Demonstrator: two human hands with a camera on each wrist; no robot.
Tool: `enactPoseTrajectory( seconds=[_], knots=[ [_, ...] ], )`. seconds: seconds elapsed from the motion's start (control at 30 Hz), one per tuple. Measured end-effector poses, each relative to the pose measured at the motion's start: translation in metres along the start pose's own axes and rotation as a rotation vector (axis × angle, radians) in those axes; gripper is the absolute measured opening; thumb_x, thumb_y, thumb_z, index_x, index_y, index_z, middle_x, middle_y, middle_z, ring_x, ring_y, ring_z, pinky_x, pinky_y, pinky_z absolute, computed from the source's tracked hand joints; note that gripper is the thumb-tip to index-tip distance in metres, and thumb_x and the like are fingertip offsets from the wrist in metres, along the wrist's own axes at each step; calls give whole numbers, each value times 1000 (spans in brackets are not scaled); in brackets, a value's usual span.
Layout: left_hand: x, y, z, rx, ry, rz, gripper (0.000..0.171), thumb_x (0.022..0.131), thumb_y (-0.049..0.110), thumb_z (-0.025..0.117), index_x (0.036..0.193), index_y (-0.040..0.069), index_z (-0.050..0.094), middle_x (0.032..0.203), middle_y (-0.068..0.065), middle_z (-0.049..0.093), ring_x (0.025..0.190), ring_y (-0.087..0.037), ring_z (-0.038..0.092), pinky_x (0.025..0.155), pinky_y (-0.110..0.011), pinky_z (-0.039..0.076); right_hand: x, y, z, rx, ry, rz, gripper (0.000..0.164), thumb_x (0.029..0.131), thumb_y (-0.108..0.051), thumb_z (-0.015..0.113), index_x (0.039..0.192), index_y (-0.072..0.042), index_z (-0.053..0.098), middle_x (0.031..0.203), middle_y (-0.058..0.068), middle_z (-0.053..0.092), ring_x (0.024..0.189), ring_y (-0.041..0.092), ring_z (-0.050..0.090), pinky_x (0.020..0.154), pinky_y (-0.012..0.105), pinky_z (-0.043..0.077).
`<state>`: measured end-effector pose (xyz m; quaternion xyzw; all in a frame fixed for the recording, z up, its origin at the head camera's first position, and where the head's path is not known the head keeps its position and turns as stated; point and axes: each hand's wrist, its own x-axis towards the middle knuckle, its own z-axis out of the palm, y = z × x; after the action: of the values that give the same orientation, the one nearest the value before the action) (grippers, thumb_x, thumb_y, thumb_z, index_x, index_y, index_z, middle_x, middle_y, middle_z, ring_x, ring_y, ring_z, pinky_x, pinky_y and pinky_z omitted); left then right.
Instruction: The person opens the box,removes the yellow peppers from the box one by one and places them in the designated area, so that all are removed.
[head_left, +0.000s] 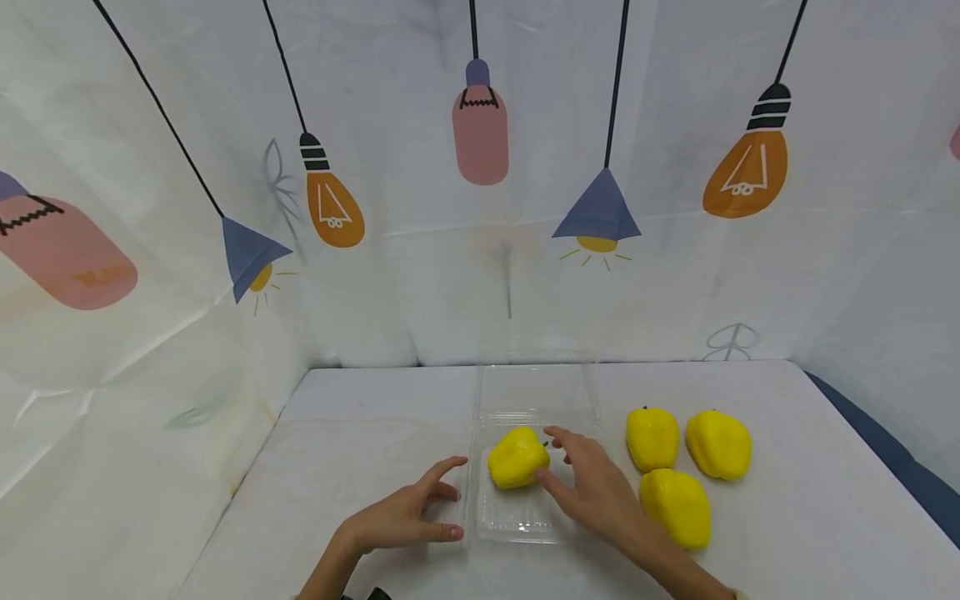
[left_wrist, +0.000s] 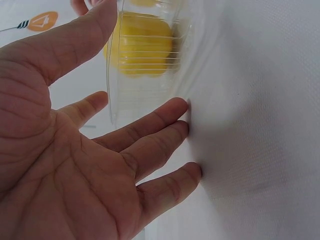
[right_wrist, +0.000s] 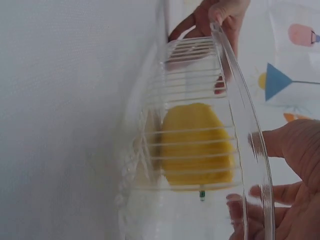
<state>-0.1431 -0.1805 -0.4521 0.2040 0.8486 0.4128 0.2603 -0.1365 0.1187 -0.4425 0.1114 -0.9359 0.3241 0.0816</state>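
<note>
A yellow bell pepper (head_left: 516,458) lies on its side in a clear plastic clamshell container (head_left: 517,527), its green stem toward the right. The container's lid (head_left: 536,390) is folded back behind it. My right hand (head_left: 596,490) hovers over the container's right side, fingers spread loosely beside the pepper; the right wrist view shows a gap between them. At the container's left wall is my left hand (head_left: 405,518), thumb and fingers apart and holding nothing. Its fingertips (left_wrist: 192,172) rest on the table in the left wrist view.
To the right of the container sit three more yellow bell peppers: one at the back (head_left: 652,437), one farther right (head_left: 718,444), and one nearer the front (head_left: 677,507). The white table (head_left: 360,433) meets a printed lamp-pattern sheet (head_left: 420,292) behind and at the sides.
</note>
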Motion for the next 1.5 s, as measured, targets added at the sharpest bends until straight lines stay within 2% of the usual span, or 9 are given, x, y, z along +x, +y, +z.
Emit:
enactPoseTrajectory(
  seconds=[0.17, 0.43, 0.87, 1.17, 1.33, 1.5],
  knots=[
    [0, 0, 0, 0, 0, 2, 84, 82, 40, 71, 146, 38, 18, 124, -3, 57, 119, -28, 48, 97, -61, 33, 1, -3, 5, 9, 15, -13, 59, 81, -38, 73, 132, -20, 50, 115, 0, 61, 93, 16, 58, 75, 33, 48],
    [1, -1, 0, 0, -2, -2, 84, 82, 40, 71, 146, 39, 17, 124, -3, 56, 118, -28, 48, 97, -61, 33, 4, -9, 12, -25, 6, 17, 61, 81, -40, 72, 133, -20, 49, 117, -1, 61, 93, 13, 56, 77, 34, 49],
    [0, -1, 0, -11, -5, -6, 84, 82, 41, 72, 146, 38, 18, 124, -3, 56, 119, -28, 48, 97, -61, 33, 9, -16, 21, -68, 10, 38, 61, 81, -39, 73, 132, -16, 50, 122, 5, 58, 108, 21, 55, 89, 45, 48],
    [0, 0, -1, -4, -7, -7, 84, 82, 41, 71, 147, 37, 18, 124, -4, 56, 119, -28, 48, 97, -61, 33, 11, -16, 25, -87, 10, 65, 64, 79, -42, 73, 132, -17, 49, 113, 3, 59, 99, 19, 55, 82, 43, 50],
    [0, 0, 0, -9, -10, 1, 83, 83, 40, 71, 147, 37, 18, 124, -4, 56, 119, -29, 47, 97, -61, 33, 12, -16, 26, -90, -4, 74, 69, 76, -49, 74, 133, -19, 49, 116, 3, 60, 101, 20, 55, 84, 43, 50],
    [0, -1, -1, -12, -12, -1, 83, 83, 39, 71, 146, 37, 18, 124, -4, 56, 119, -29, 47, 97, -61, 34, 13, -17, 26, -106, -9, 77, 70, 75, -49, 75, 132, -18, 49, 115, 3, 60, 99, 20, 55, 83, 43, 50]
  ],
)
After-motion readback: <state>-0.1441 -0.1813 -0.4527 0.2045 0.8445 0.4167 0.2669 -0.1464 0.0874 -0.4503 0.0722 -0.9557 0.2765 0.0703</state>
